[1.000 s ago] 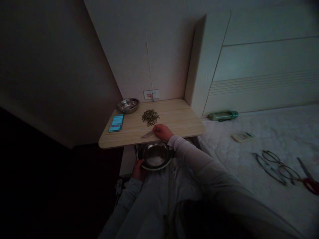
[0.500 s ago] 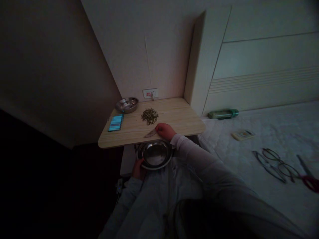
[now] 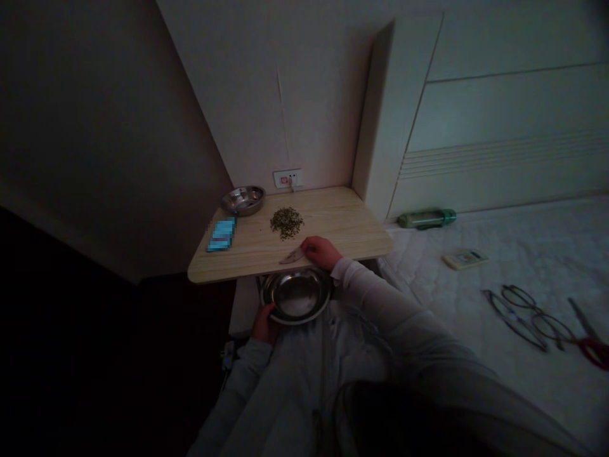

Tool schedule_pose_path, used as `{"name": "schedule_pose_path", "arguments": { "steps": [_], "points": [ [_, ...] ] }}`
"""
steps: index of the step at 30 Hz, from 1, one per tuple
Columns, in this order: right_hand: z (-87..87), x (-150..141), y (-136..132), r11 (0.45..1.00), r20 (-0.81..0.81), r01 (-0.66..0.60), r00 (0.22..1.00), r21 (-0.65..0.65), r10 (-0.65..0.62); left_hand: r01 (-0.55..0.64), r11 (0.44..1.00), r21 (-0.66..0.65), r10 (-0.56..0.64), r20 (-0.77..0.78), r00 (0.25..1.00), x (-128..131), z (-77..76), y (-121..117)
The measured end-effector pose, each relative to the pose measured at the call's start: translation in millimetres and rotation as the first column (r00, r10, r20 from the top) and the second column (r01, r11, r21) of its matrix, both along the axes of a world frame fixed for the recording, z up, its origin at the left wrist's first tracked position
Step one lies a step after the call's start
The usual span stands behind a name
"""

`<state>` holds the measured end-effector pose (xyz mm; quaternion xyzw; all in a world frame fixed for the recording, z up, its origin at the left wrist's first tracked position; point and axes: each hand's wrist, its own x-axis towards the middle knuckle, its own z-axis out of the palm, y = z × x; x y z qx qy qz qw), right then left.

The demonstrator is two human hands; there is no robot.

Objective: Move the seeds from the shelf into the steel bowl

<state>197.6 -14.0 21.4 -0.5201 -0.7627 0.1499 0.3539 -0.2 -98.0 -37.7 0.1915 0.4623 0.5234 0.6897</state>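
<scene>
My right hand (image 3: 321, 251) is closed around the handle of a small knife (image 3: 290, 256). Its blade lies on the wooden side table (image 3: 333, 222), near the front edge. Behind the blade sits a pile of small dark green bits (image 3: 286, 222). My left hand (image 3: 264, 324) grips the rim of a steel bowl (image 3: 295, 296) held just below the table's front edge, over my lap.
A second steel bowl (image 3: 242, 199) and a blue packet (image 3: 221, 234) sit at the table's back left. A wall socket (image 3: 288, 178) is behind. On the bed to the right lie a green case (image 3: 426, 219), a remote (image 3: 464, 259), glasses (image 3: 523, 314) and red scissors (image 3: 590, 343).
The knife blade has slid a little to the right along the table's front edge with my right hand. My left hand and its bowl stay put.
</scene>
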Motion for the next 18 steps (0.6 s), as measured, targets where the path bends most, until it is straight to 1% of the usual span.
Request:
{"name": "schedule_pose_path", "arguments": {
  "steps": [4, 6, 8, 10, 14, 16, 18],
  "points": [
    [-0.9, 2, -1, 0.999, -0.042, 0.044, 0.998, 0.006, -0.044, -0.01, 0.998, -0.062, 0.013, 0.044, 0.999, -1, -5.3, 2],
    [-2.9, 3, 0, 0.998, -0.117, 0.067, 0.991, 0.002, -0.067, -0.021, 0.999, -0.032, 0.022, 0.041, 0.999, -1, -7.3, 3],
    [-5.4, 5, 3, 0.994, -0.23, 0.105, 0.967, -0.016, -0.106, -0.022, 1.0, 0.013, 0.021, 0.047, 0.999, 0, -8.7, 3],
    [-7.4, 7, 7, 0.988, -0.36, 0.148, 0.921, -0.034, -0.151, -0.019, 0.999, 0.04, 0.017, 0.053, 0.998, 0, -9.3, 3],
    [-7.4, 16, 13, 0.977, -0.601, 0.199, 0.773, -0.076, -0.205, 0.026, 1.0, 0.008, -0.026, 0.04, 0.999, 1, -7.6, 2],
    [-6.5, 23, 11, 0.971, -0.645, 0.2, 0.727, -0.128, -0.234, 0.07, 0.997, -0.026, -0.07, 0.034, 0.997, 4, -5.5, 3],
    [-6.1, 32, 4, 0.963, -0.626, 0.202, 0.732, -0.177, -0.268, 0.102, 0.994, -0.044, -0.1, 0.036, 0.994, 9, -3.5, 5]
  ]
}}
